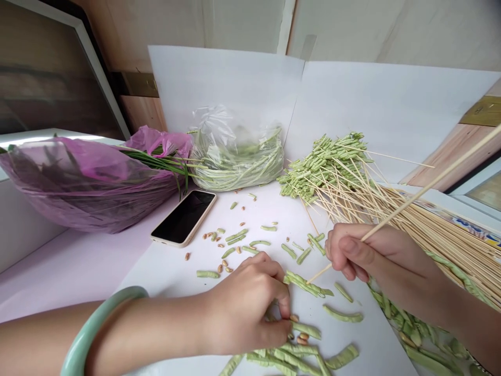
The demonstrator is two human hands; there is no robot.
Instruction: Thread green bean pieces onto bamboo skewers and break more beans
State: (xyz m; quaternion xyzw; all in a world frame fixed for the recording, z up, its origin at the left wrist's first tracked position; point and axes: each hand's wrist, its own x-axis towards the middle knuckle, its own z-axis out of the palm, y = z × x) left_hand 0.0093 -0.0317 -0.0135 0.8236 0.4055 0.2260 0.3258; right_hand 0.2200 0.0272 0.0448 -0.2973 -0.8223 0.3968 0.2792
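Observation:
My right hand (373,256) is shut on a long bamboo skewer (415,196), whose pointed end sticks out to the lower left. That tip is just above a green bean piece (305,284). My left hand (246,308), wearing a pale green jade bangle (94,326), curls its fingers down onto the cut green bean pieces (289,355) at the near edge of the white paper (250,209). The end of one piece seems pinched between the fingertips, though the fingers partly hide it. Small tan beans (219,261) and more short green pieces lie scattered beyond my left hand.
A heap of threaded green bean skewers (324,167) lies at the back right, above a bundle of bare skewers (442,235). A clear bag of beans (235,162), a purple bag of greens (86,185) and a phone (183,216) lie behind. More bean strips (415,329) lie at lower right.

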